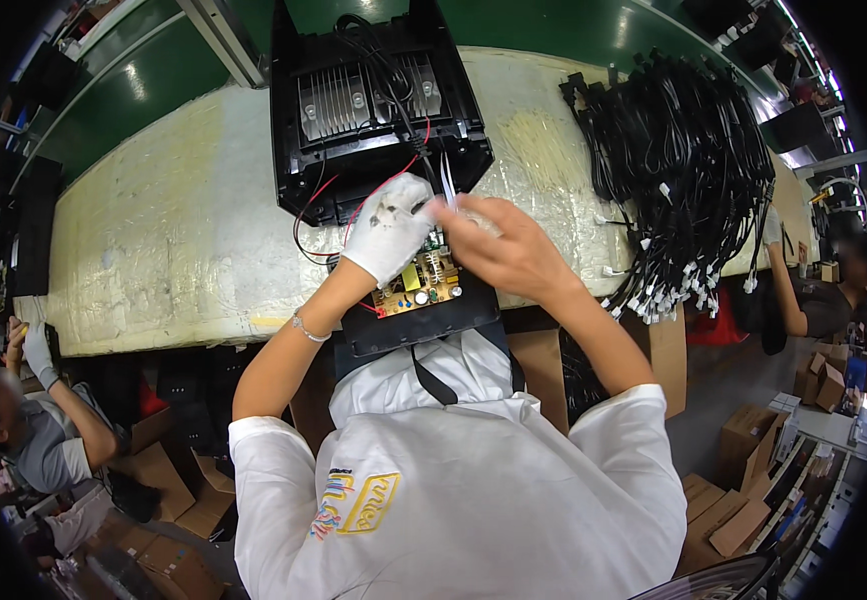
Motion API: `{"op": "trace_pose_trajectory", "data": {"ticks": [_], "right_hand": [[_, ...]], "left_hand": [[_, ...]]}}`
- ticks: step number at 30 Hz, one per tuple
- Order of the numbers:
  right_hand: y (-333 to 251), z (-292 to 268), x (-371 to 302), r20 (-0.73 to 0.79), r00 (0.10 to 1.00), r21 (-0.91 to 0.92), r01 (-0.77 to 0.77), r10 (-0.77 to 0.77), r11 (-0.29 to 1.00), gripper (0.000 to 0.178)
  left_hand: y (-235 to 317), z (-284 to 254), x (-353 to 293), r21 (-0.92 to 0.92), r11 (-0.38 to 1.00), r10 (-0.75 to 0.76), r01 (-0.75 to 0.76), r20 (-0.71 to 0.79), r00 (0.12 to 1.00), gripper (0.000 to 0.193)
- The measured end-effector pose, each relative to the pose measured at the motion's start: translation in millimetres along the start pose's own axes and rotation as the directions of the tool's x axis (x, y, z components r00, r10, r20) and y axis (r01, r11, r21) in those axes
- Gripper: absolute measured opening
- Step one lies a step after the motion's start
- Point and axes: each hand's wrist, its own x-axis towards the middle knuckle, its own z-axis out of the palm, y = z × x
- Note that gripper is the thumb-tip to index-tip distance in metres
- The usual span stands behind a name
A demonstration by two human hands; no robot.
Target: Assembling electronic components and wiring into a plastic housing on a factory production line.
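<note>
In front of me on the bench, my left hand [389, 233] wears a white glove with dark smudges. Its fingers are closed on a small dark piece I cannot make out. My bare right hand [505, 248], slightly smeared, meets it from the right, fingertips closed around the lower ends of white wires [447, 181]. Beneath both hands lies a circuit board [420, 291] with a yellow transformer and capacitors, on a black panel [418, 335] at the bench's near edge. Beyond them stands an open black housing [291, 150] with finned metal heat sinks [338, 105]. Red wires [371, 190] run from it.
A large bundle of black cables [678, 150] with white connectors covers the bench's right side. The bench top [163, 220] is wrapped in film. Cardboard boxes [538, 365] stand below. Other people work at the far left [53, 425] and far right [818, 300].
</note>
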Motion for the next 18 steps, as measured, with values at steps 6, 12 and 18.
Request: {"op": "trace_pose_trajectory", "data": {"ticks": [6, 12, 18], "right_hand": [[16.7, 6.3, -3.5, 0.181, 0.983, -0.027, 0.039, -0.034, 0.999, 0.015], [2.9, 24.3, -25.1, -0.115, 0.956, 0.014, -0.271, 0.271, 0.962, 0.027], [-1.6, 30.0, -34.3, -0.079, 0.800, 0.302, -0.549, 0.595, 0.779, 0.026]], "left_hand": [[-2.5, -27.3, -13.0, -0.096, 0.995, -0.008, 0.014, 0.064, 0.998, 0.011], [18.7, -8.3, 6.5, -0.283, 0.917, 0.277, -0.282, -0.057, 0.959, 0.008], [1.0, 10.5, 14.7, -0.239, 0.930, 0.298, -0.278, 0.050, 0.953, 0.014]]}}
